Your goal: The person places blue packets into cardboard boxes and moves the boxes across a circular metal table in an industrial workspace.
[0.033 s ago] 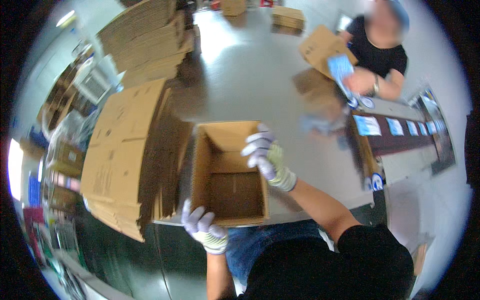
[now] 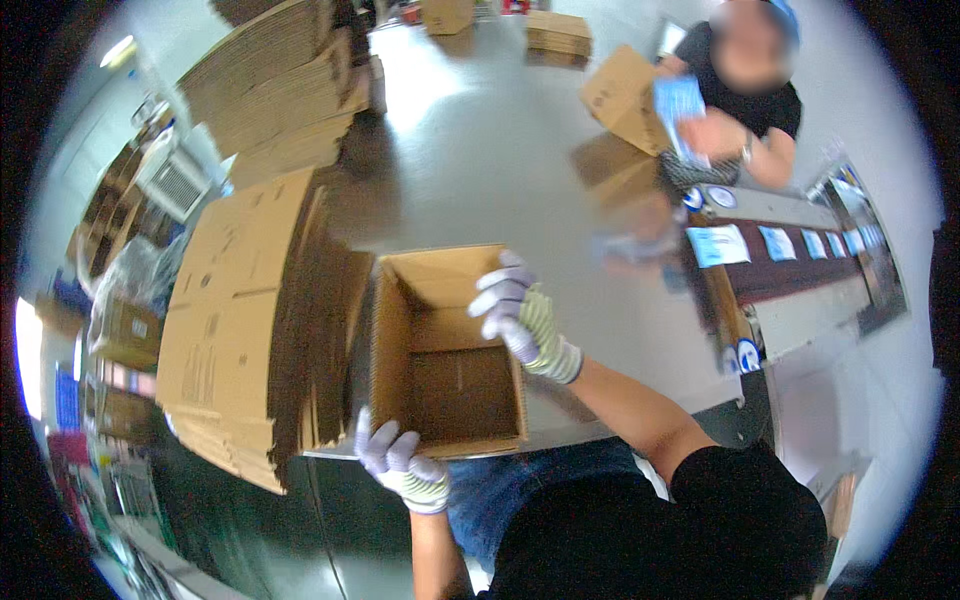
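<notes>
An open cardboard box (image 2: pixel 391 345) stands at the near edge of the grey table, its top facing up and nothing seen inside. My left hand (image 2: pixel 402 466), in a white and grey knit glove, grips its near left corner with the fingers curled against the wall. Over the right rim hooks my right hand (image 2: pixel 522 318), gloved alike, fingers bent into the box and the thumb side hidden.
Flattened cartons (image 2: pixel 225 320) are piled left of the box, with another tall stack (image 2: pixel 270 90) behind. At the far right a co-worker (image 2: pixel 745 95) holds a blue packet (image 2: pixel 680 105) by an open carton (image 2: pixel 622 95). A conveyor (image 2: pixel 775 275) carries several blue packets.
The whole view has shifted slightly, so the box, stacks and conveyor appear a little further left. My hands keep their hold on the box. The co-worker's packet is tilted a bit differently.
</notes>
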### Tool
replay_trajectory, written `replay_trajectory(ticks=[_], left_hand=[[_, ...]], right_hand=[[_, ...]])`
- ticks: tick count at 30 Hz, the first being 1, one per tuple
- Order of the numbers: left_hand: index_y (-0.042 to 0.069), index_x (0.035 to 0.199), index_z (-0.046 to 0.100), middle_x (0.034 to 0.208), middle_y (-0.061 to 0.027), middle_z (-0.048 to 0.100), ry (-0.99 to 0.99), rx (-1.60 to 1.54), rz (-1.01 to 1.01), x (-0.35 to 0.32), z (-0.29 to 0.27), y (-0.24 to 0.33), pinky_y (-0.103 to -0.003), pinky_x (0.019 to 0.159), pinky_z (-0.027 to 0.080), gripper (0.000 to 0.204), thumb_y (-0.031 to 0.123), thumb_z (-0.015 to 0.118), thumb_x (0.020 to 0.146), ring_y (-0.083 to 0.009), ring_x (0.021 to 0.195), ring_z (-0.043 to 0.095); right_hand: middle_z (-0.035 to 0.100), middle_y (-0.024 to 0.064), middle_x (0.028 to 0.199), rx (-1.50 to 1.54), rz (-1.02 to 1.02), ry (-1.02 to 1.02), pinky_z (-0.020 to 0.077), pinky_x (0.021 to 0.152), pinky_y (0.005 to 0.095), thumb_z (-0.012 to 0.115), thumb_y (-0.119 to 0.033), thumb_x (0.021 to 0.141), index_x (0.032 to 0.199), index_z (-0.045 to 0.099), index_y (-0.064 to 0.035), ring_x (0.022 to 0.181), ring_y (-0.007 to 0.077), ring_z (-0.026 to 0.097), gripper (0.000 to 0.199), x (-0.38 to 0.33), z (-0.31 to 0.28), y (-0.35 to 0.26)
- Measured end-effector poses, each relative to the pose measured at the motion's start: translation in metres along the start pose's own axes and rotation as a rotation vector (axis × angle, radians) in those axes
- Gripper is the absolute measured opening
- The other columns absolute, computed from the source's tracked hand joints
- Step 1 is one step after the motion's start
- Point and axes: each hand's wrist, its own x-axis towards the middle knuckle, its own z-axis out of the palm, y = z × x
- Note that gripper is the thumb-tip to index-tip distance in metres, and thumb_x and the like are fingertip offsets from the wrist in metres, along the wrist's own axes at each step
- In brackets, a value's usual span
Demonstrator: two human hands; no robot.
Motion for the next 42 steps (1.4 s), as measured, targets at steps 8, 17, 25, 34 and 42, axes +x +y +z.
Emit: replay_trajectory(ticks=[8, 17, 25, 34, 42], left_hand=[[0.008, 0.082, 0.045, 0.097, -0.0125, 0.048, -0.036, -0.026, 0.033, 0.0, 0.002, 0.002, -0.054, 0.099, 0.037, 0.036, 0.034, 0.027, 0.099, -0.0384, 0.113, 0.048], [0.008, 0.082, 0.046, 0.098, -0.0121, 0.048, -0.033, -0.04, -0.001, -0.001, -0.002, 0.003, -0.056, 0.098, 0.038, 0.033, 0.033, 0.03, 0.098, -0.0397, 0.114, 0.048], [0.008, 0.081, 0.046, 0.097, -0.0112, 0.047, 0.022, -0.071, -0.017, -0.003, 0.006, 0.003, -0.056, 0.099, 0.038, 0.036, 0.035, 0.029, 0.098, -0.0379, 0.114, 0.047], [0.006, 0.088, 0.049, 0.1, -0.0128, 0.047, -0.075, -0.012, -0.039, -0.011, -0.005, 0.008, -0.056, 0.102, 0.034, 0.037, 0.034, 0.029, 0.1, -0.0391, 0.118, 0.044], [0.009, 0.102, 0.051, 0.109, -0.0131, 0.047, -0.14, 0.031, 0.057, -0.005, -0.008, 0.013, -0.056, 0.1, 0.033, 0.041, 0.048, 0.052, 0.09, -0.0392, 0.119, 0.042]], right_hand=[[0.065, -0.0016, 0.081, -0.032, -0.023, 0.028, 0.0285, 0.11, 0.0461, 0.052, -0.015, 0.078, 0.057, 0.053, -0.0149, 0.098, 0.0206, 0.057, 0.021, -0.005, -0.007, 0.0], [0.065, -0.0014, 0.082, 0.013, -0.047, 0.051, 0.0284, 0.11, 0.0465, 0.051, -0.014, 0.077, 0.058, 0.053, -0.015, 0.099, 0.0209, 0.057, 0.02, -0.003, -0.005, -0.001], [0.064, -0.0003, 0.083, 0.027, -0.06, 0.062, 0.0293, 0.109, 0.0492, 0.051, -0.013, 0.079, 0.06, 0.053, -0.0145, 0.098, 0.0227, 0.056, 0.019, 0.0, -0.01, -0.004], [0.063, 0.0008, 0.084, 0.122, -0.079, 0.078, 0.0303, 0.109, 0.0496, 0.054, -0.01, 0.078, 0.063, 0.053, -0.0118, 0.095, 0.0234, 0.057, 0.015, 0.009, -0.007, 0.004], [0.063, 0.0036, 0.092, 0.113, -0.13, 0.008, 0.031, 0.109, 0.0484, 0.059, -0.017, 0.078, 0.073, 0.06, -0.0088, 0.099, 0.0271, 0.056, 0.01, 0.007, -0.014, 0.013]])
